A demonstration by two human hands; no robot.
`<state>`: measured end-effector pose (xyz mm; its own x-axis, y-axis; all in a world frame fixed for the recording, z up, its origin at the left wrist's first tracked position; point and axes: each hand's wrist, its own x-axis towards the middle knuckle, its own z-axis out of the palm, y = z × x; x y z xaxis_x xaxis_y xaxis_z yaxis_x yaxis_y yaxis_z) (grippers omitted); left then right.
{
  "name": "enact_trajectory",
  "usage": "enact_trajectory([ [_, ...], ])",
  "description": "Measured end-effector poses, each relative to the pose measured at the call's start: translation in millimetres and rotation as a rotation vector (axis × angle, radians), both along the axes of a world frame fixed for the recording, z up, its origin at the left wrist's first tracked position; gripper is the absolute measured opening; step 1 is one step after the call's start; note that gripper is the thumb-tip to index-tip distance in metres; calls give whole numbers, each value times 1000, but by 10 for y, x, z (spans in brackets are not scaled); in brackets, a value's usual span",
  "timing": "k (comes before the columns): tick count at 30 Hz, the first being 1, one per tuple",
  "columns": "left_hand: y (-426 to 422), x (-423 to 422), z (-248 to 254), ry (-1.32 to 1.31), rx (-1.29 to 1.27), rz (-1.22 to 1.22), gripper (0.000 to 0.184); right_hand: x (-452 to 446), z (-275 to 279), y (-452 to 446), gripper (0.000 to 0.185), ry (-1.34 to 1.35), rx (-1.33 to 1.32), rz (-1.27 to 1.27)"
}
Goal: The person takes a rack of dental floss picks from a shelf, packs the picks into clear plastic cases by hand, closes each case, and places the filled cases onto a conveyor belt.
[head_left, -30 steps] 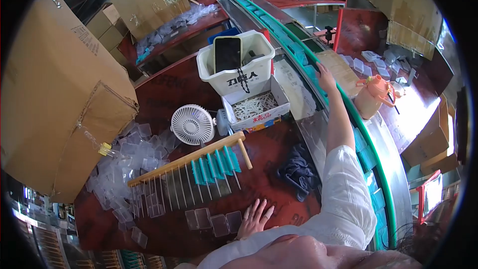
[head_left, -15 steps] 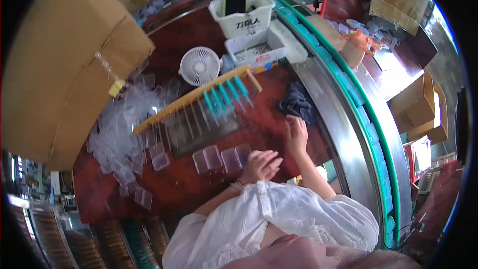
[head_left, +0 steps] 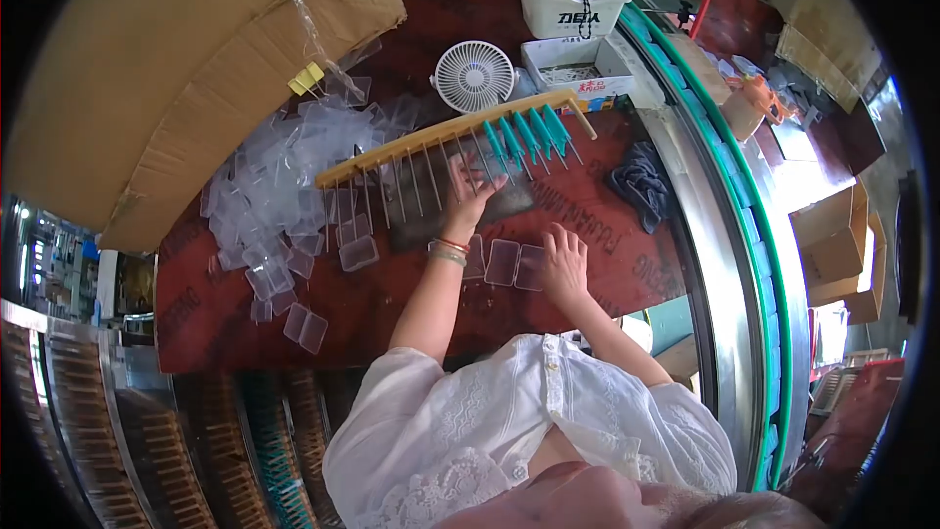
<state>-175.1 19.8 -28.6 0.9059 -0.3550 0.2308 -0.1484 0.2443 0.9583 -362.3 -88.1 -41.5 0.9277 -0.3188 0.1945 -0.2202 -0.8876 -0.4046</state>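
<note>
Right hand: the right hand is low over the counter, fingers loosely bent and a little apart, with nothing seen between them; whether it touches the case beside it, I cannot tell.
Open clear case: the open clear case lies flat just left of the right hand, its two halves side by side, the right half partly covered by the fingers.
Left hand: the left hand reaches farther out, fingers spread, among the lower ends of the metal rods; contact with a rod cannot be made out.
Wooden rack: the wooden rack lies beyond the left hand, its long axis slanting from near left to far right; the left hand is the nearer one.
Teal pieces: the teal pieces hang on rods toward the rack's right end, just to the right of the left hand and farther out.
Clear-case pile: the heap of clear cases spreads well to the left of both hands.
Dark cloth: the dark cloth lies right of the rack, beside the conveyor.
Fan: the white fan stands behind the rack.
</note>
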Motion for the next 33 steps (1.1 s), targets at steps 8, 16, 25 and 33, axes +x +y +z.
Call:
enact_trajectory([
  [8, -261, -69, 145, 92, -260, -99, 57, 53, -135, 111, 58, -87, -351, 209],
  [16, -249, -114, 262, 102, -225, -163, 51, -407, 235, -344, 62, 241, 127, -249],
  [25, -242, -457, 281, 156, -173, -42, 45, 476, -82, -632, 59, -211, 920, -218],
  [33, -221, -674, 435, 205, -254, -127, 35, 639, 121, -407, 55, -189, 1375, -114],
])
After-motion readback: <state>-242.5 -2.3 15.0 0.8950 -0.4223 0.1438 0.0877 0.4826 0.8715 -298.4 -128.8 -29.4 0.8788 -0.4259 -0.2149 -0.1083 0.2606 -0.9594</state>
